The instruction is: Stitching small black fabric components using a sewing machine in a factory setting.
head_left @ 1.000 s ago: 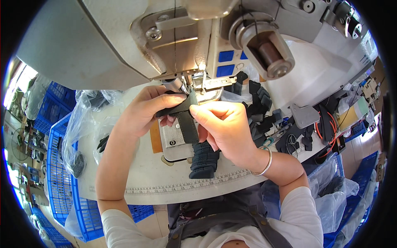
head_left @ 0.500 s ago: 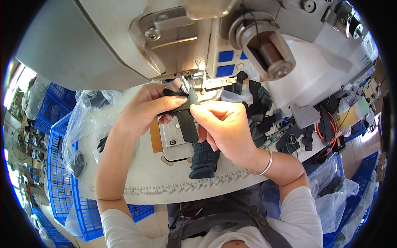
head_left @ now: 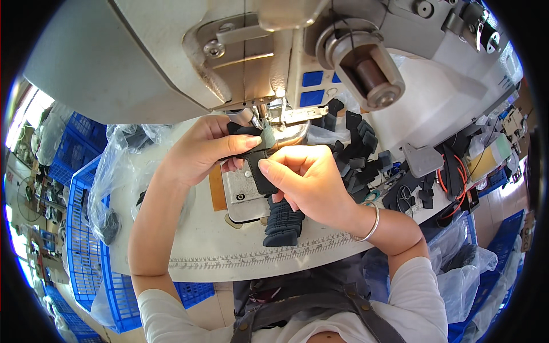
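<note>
Under the head of a sewing machine [head_left: 246, 94], a black strap piece [head_left: 262, 176] with stitching along its edges lies by the needle area. My left hand [head_left: 209, 146] pinches its upper part, thumb on top and fingers beneath. From the other side, my right hand [head_left: 311, 180] is closed with thumb and fingertips at the strap's right edge. A small grey-green patch [head_left: 267, 137] shows beside my left thumb, next to the presser foot. Directly below my hands, a row of overlapping black pieces [head_left: 282, 220] rests on the table.
A printed ruler [head_left: 251, 260] curves along the table's front edge. More black pieces [head_left: 357, 151] are heaped right of the machine bed, near cables and tools. A blue crate [head_left: 86, 240] with clear plastic bags [head_left: 108, 188] stands at the left; bagged goods [head_left: 460, 280] sit lower right.
My right hand has slid slightly left and down along the strap piece, away from the needle. My left hand keeps almost the same place and hold.
</note>
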